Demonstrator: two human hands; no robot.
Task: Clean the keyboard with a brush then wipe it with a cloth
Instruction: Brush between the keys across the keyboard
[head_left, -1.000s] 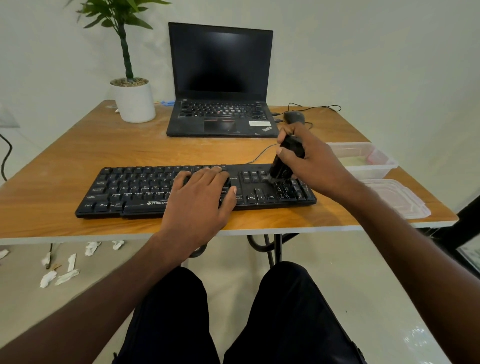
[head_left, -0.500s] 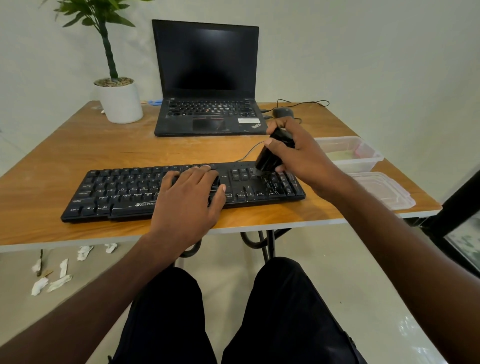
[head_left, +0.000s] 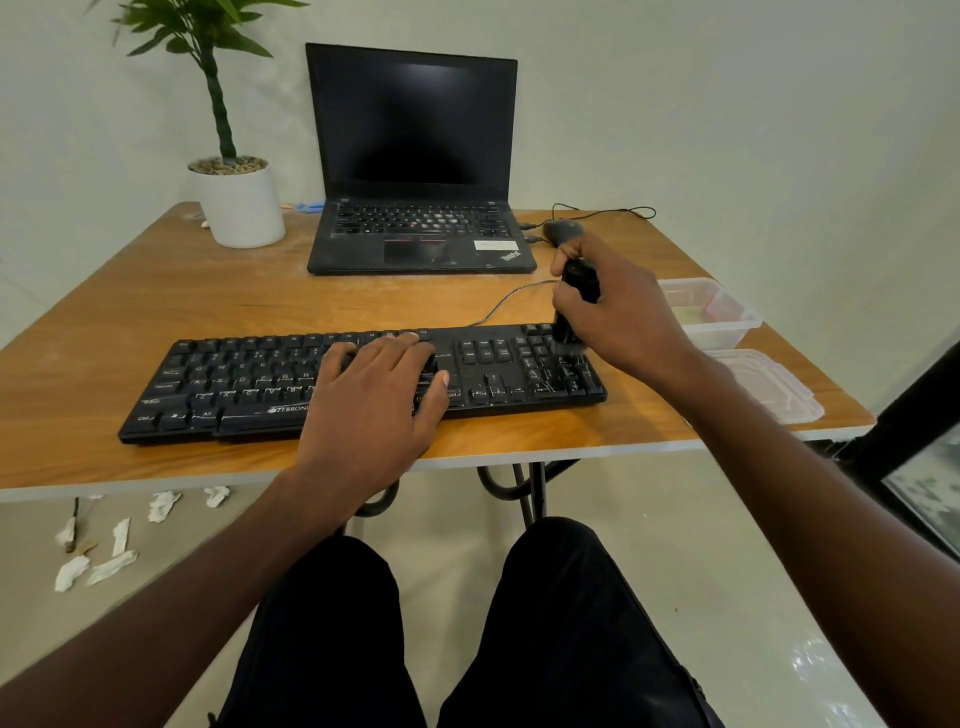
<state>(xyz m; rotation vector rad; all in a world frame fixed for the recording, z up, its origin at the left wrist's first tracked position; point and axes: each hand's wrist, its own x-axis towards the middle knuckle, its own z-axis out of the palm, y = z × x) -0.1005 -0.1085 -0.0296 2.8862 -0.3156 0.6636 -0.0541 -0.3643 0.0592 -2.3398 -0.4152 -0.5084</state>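
Since a second ago the brush (head_left: 574, 306) has travelled from the near rows of the number pad to its far rows, standing more upright now, while the left hand (head_left: 371, 410) stays flat where it was.

Just to the right of the right hand (head_left: 621, 317), a clear plastic container (head_left: 727, 325) with rounded corners sits open; something pale lies in it, too blurred to name. Its flat translucent lid (head_left: 774, 389) lies nearer the table's front edge, close beside the right wrist.

Under both hands lies the keyboard (head_left: 239, 384), long, black and matte, with white lettering on the keys, on a table (head_left: 156, 306) of warm, wood-grained laminate with a pale edge band. A thin grey cable curves away from the keyboard's far edge just left of the right hand.

Fingers and thumb of the right hand are wrapped round the black, stubby cylindrical brush, whose lower end meets the keys at the keyboard's right end. Spread and straight, the left hand presses palm-down on the middle keys.

Beyond the left hand stands an open black laptop (head_left: 415, 166) with a dark screen, and to its left a smooth white round pot (head_left: 239, 205) topped with pebbles and holding a green plant. A dark mouse (head_left: 561, 228) lies just beyond the right hand.
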